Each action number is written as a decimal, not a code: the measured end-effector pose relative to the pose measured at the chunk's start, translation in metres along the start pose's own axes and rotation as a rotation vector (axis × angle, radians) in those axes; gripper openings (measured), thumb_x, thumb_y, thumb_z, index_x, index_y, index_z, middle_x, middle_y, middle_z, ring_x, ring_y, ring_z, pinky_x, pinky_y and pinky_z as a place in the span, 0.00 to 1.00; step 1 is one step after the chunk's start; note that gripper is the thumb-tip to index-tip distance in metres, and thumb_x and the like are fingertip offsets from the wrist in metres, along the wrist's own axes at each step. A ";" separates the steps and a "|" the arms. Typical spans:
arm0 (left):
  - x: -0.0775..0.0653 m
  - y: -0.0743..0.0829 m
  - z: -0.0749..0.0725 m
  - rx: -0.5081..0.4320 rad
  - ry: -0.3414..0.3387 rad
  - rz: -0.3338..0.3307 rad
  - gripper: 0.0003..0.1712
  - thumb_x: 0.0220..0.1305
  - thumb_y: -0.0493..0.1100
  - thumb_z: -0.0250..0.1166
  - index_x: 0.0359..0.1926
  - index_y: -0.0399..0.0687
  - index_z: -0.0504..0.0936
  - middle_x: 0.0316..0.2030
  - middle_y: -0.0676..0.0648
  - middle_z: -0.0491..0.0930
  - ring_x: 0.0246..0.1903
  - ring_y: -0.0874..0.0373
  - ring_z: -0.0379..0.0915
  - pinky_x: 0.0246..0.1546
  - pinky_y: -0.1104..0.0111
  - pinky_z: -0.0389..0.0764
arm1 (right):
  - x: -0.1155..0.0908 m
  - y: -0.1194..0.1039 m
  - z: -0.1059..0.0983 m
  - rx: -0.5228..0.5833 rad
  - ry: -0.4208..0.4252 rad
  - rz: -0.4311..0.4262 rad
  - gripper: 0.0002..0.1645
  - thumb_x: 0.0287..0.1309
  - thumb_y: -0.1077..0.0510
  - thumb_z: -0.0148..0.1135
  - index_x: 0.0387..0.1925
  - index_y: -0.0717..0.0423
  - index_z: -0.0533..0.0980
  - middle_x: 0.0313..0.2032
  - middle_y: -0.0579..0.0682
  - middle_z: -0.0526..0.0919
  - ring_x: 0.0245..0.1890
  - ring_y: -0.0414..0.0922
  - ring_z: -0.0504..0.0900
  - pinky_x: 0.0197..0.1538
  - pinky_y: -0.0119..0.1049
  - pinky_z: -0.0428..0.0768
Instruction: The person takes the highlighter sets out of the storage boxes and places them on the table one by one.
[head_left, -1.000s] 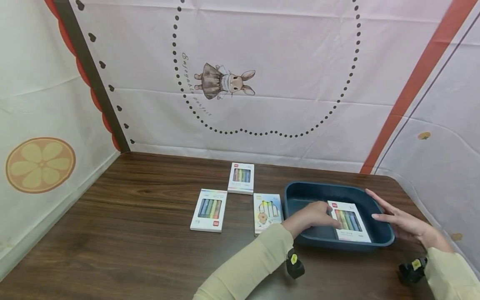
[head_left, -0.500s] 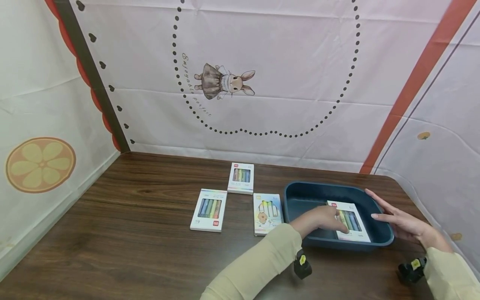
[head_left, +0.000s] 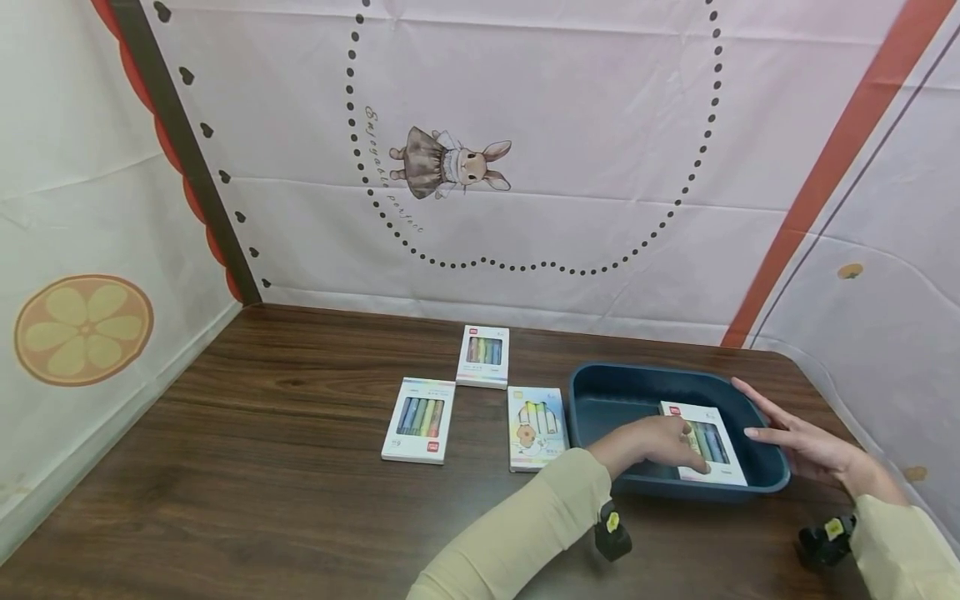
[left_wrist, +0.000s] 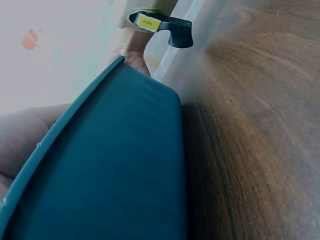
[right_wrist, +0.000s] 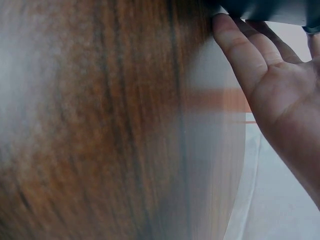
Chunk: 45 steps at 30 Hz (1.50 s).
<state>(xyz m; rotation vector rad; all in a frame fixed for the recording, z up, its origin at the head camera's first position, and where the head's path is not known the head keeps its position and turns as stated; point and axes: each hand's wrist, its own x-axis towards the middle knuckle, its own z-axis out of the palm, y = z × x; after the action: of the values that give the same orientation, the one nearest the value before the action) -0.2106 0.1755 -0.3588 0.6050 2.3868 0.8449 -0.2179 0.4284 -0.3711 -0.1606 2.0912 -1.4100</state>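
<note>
A white crayon box with a window of coloured sticks lies in the right half of a dark blue plastic tub. My left hand reaches over the tub's near wall and rests on the left part of this box, thumb and index finger spread across its face. In the left wrist view, the tub's outer wall hides most of that hand. At the tub's right end my right hand holds the rim, thumb over the inside and fingers along the outside. The right wrist view shows these fingers against the wall.
Left of the tub stand a yellow-and-blue box, a white box and another white box farther back, all lying flat on the brown wooden table. A printed white cloth closes off the back and sides.
My left hand has moved right, farther over the crayon box. The box has shifted slightly to the right in the tub. My right hand stays at the rim.
</note>
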 end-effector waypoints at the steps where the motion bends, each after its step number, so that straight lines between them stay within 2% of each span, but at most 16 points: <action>1: 0.000 0.000 0.000 -0.013 -0.001 0.005 0.28 0.55 0.53 0.64 0.58 0.59 0.71 0.48 0.59 0.75 0.41 0.63 0.67 0.44 0.69 0.72 | 0.000 0.000 0.000 -0.001 0.001 0.002 0.43 0.69 0.54 0.40 0.63 0.16 0.25 0.65 0.66 0.17 0.58 0.58 0.57 0.51 0.56 0.74; 4: -0.001 0.000 0.000 -0.060 0.011 0.017 0.28 0.55 0.53 0.65 0.58 0.59 0.71 0.47 0.59 0.75 0.41 0.63 0.67 0.45 0.68 0.73 | 0.000 0.000 0.000 0.010 0.001 0.001 0.43 0.69 0.54 0.40 0.63 0.16 0.25 0.65 0.65 0.15 0.60 0.70 0.48 0.51 0.57 0.74; 7: -0.002 0.001 0.000 -0.093 0.068 0.042 0.28 0.54 0.52 0.66 0.57 0.60 0.72 0.47 0.58 0.75 0.40 0.64 0.68 0.44 0.70 0.72 | 0.000 0.000 0.000 0.023 -0.011 -0.008 0.44 0.68 0.54 0.40 0.63 0.16 0.25 0.64 0.64 0.12 0.61 0.72 0.40 0.52 0.58 0.73; 11: -0.003 0.003 0.000 -0.143 0.191 0.057 0.29 0.52 0.50 0.68 0.57 0.62 0.72 0.48 0.59 0.76 0.38 0.65 0.68 0.38 0.73 0.70 | 0.000 0.002 -0.003 0.043 -0.056 -0.028 0.44 0.69 0.56 0.40 0.64 0.16 0.26 0.64 0.63 0.10 0.58 0.50 0.61 0.53 0.55 0.73; 13: -0.004 0.004 -0.001 -0.182 0.239 0.048 0.28 0.52 0.49 0.68 0.56 0.63 0.74 0.48 0.59 0.76 0.36 0.65 0.67 0.35 0.73 0.70 | 0.000 0.002 -0.004 0.035 -0.069 -0.034 0.44 0.69 0.57 0.39 0.64 0.17 0.25 0.63 0.63 0.10 0.56 0.42 0.61 0.53 0.54 0.73; 15: -0.005 0.005 -0.001 -0.228 0.248 0.039 0.25 0.52 0.48 0.68 0.53 0.62 0.76 0.46 0.59 0.76 0.34 0.65 0.67 0.34 0.73 0.71 | 0.000 0.002 -0.003 0.035 -0.070 -0.039 0.44 0.69 0.57 0.39 0.64 0.17 0.25 0.63 0.62 0.09 0.59 0.49 0.60 0.53 0.56 0.72; 18: -0.004 0.006 0.000 -0.287 0.200 0.021 0.22 0.53 0.47 0.68 0.51 0.60 0.78 0.46 0.59 0.77 0.31 0.65 0.72 0.33 0.72 0.74 | 0.001 0.002 -0.001 0.016 -0.048 -0.032 0.45 0.68 0.56 0.40 0.64 0.18 0.24 0.63 0.62 0.09 0.63 0.69 0.40 0.53 0.62 0.69; 21: -0.003 0.007 0.003 -0.281 0.137 0.013 0.20 0.54 0.47 0.66 0.50 0.59 0.79 0.45 0.59 0.78 0.30 0.64 0.74 0.34 0.71 0.76 | 0.001 0.001 0.001 0.012 -0.030 -0.025 0.45 0.68 0.56 0.41 0.64 0.17 0.24 0.63 0.62 0.10 0.61 0.74 0.28 0.53 0.64 0.68; 25: -0.002 0.007 0.005 -0.207 0.154 0.013 0.20 0.53 0.48 0.67 0.50 0.59 0.80 0.42 0.59 0.78 0.32 0.65 0.70 0.33 0.73 0.74 | 0.000 0.001 -0.001 0.011 -0.046 -0.028 0.44 0.69 0.56 0.40 0.64 0.16 0.25 0.64 0.64 0.12 0.59 0.59 0.59 0.52 0.57 0.73; 27: -0.002 0.006 0.005 -0.161 0.195 0.020 0.21 0.52 0.49 0.68 0.49 0.61 0.80 0.43 0.60 0.77 0.33 0.66 0.68 0.33 0.74 0.72 | 0.000 0.001 -0.002 0.016 -0.064 -0.033 0.44 0.69 0.56 0.40 0.64 0.16 0.26 0.64 0.64 0.12 0.55 0.46 0.64 0.51 0.54 0.74; 28: -0.002 0.007 0.005 -0.149 0.212 0.019 0.21 0.51 0.49 0.69 0.48 0.61 0.81 0.43 0.60 0.78 0.33 0.67 0.68 0.32 0.75 0.71 | 0.000 0.001 -0.003 0.011 -0.068 -0.034 0.44 0.69 0.56 0.40 0.64 0.16 0.26 0.64 0.64 0.12 0.54 0.43 0.64 0.51 0.53 0.74; 31: 0.000 0.006 0.005 -0.101 0.277 0.011 0.20 0.48 0.50 0.71 0.45 0.63 0.83 0.41 0.61 0.78 0.32 0.68 0.67 0.28 0.76 0.70 | 0.000 0.001 -0.001 0.008 -0.050 -0.035 0.44 0.69 0.56 0.40 0.64 0.17 0.25 0.64 0.63 0.11 0.59 0.57 0.58 0.52 0.56 0.73; 34: 0.001 0.007 0.005 -0.090 0.324 -0.022 0.15 0.48 0.49 0.72 0.41 0.62 0.84 0.37 0.61 0.79 0.28 0.68 0.66 0.23 0.77 0.69 | -0.001 0.001 0.001 -0.011 -0.026 -0.031 0.45 0.68 0.56 0.41 0.65 0.19 0.24 0.64 0.62 0.10 0.62 0.71 0.36 0.52 0.63 0.69; 36: 0.002 0.007 0.005 -0.115 0.338 -0.049 0.14 0.48 0.47 0.72 0.39 0.61 0.85 0.33 0.60 0.78 0.25 0.66 0.66 0.21 0.76 0.69 | -0.001 0.001 0.002 -0.011 -0.020 -0.031 0.46 0.68 0.57 0.41 0.65 0.20 0.24 0.63 0.61 0.09 0.62 0.72 0.26 0.52 0.67 0.66; 41: -0.001 0.009 0.003 -0.200 0.335 -0.115 0.15 0.47 0.43 0.71 0.40 0.61 0.85 0.28 0.57 0.75 0.25 0.63 0.66 0.20 0.74 0.69 | -0.001 0.000 0.002 -0.013 -0.012 -0.029 0.46 0.68 0.57 0.42 0.65 0.20 0.24 0.63 0.60 0.08 0.62 0.72 0.25 0.52 0.69 0.64; 45: -0.004 0.006 -0.001 -0.193 0.343 -0.103 0.17 0.46 0.41 0.70 0.41 0.60 0.85 0.29 0.57 0.76 0.24 0.64 0.66 0.20 0.74 0.69 | 0.000 0.000 0.002 0.008 -0.022 -0.029 0.46 0.68 0.57 0.41 0.65 0.20 0.24 0.63 0.60 0.08 0.62 0.72 0.25 0.52 0.66 0.67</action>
<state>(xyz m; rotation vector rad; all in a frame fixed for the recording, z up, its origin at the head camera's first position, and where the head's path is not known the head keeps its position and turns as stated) -0.2064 0.1772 -0.3524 0.2751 2.5676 1.1960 -0.2164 0.4265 -0.3712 -0.2032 2.0726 -1.4271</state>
